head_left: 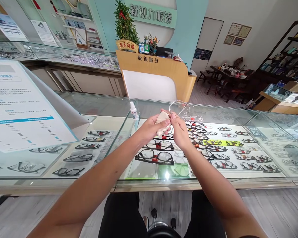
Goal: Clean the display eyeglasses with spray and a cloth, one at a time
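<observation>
A pale cleaning cloth (162,123) is pinched in my left hand (154,127), folded over part of a pair of glasses (179,106). My right hand (179,129) grips the same clear-framed glasses close beside the cloth, thumb and fingers pressed together. The loops of the thin frame stick out past my right fingers, above the counter. Which part lies inside the cloth is hidden. A white spray bottle (133,111) stands upright on the glass top, left of my left hand.
Below my hands is a glass display counter (121,182) with rows of eyeglasses (155,156) inside. A large folded sign (27,109) stands on its left. Beyond are a wooden cashier desk (151,66) and more showcases.
</observation>
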`<act>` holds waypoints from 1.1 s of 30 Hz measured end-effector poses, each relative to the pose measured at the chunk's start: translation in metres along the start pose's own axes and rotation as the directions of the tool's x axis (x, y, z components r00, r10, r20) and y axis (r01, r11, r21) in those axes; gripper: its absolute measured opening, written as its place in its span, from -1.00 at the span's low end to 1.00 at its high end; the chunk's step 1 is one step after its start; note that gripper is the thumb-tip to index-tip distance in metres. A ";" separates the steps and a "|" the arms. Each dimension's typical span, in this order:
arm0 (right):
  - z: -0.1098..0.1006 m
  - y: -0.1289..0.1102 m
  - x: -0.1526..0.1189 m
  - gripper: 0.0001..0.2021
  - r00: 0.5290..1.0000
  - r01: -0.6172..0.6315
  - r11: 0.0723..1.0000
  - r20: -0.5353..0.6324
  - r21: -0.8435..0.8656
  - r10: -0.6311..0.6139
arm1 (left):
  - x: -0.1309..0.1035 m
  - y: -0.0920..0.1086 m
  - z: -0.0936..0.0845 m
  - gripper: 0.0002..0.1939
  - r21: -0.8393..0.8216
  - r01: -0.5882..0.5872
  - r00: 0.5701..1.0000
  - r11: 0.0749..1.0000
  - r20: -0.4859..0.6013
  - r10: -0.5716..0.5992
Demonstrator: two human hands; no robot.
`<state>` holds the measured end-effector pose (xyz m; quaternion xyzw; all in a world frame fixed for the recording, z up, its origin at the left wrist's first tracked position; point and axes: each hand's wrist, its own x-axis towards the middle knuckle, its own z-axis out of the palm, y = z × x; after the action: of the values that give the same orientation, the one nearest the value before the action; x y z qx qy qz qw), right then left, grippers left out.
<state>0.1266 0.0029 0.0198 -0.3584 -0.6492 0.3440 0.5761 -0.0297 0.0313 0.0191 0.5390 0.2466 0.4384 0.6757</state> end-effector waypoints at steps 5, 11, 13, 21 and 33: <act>-0.006 0.002 0.002 -0.34 0.974 -0.209 0.968 -0.063 0.137 0.219 | 0.000 -0.004 -0.006 -0.42 0.069 -0.006 0.996 0.998 0.088 0.000; -0.008 0.001 0.004 -0.29 0.956 -0.271 0.943 -0.064 0.191 0.287 | 0.001 -0.006 -0.007 -0.43 0.127 -0.027 0.999 0.992 0.044 0.021; -0.008 0.001 0.004 -0.27 0.963 -0.255 0.957 -0.056 0.141 0.265 | 0.002 -0.006 -0.006 -0.42 0.140 -0.033 0.999 0.990 0.006 0.032; -0.007 0.005 0.006 -0.24 0.995 -0.096 0.995 -0.007 0.034 0.096 | 0.003 -0.008 -0.002 -0.41 0.062 -0.039 0.999 0.997 -0.031 0.041; -0.013 -0.004 0.007 -0.30 0.969 -0.241 0.966 -0.032 0.090 0.244 | -0.002 -0.002 -0.001 -0.32 0.158 -0.005 1.000 0.987 0.029 0.001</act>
<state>0.1384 0.0073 0.0278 -0.4173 -0.5728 0.4316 0.5582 -0.0304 0.0302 0.0169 0.5975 0.2701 0.4108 0.6335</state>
